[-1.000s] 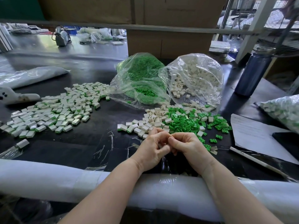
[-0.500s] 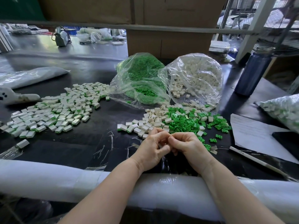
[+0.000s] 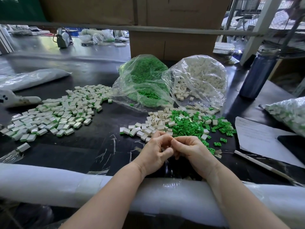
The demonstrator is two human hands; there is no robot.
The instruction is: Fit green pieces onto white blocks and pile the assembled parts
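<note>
Left hand (image 3: 154,153): fingers curled, meeting the right; held part hidden.
Right hand (image 3: 194,152): curled likewise; cannot tell its contents.
Loose green plastic pieces (image 3: 186,125): just beyond the knuckles.
Small white plastic blocks (image 3: 155,123): beside them.
Pile of assembled white-and-green parts (image 3: 54,114): far left.

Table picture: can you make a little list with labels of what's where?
left hand: fingers curled, meets the other hand; held piece hidden
right hand: fingers curled, same
finished pile: white blocks with green edges, table's left
loose parts: white and green, just beyond the hands
green bag: open, middle back
white bag: open, beside it
blue bottle: upright, right
</note>
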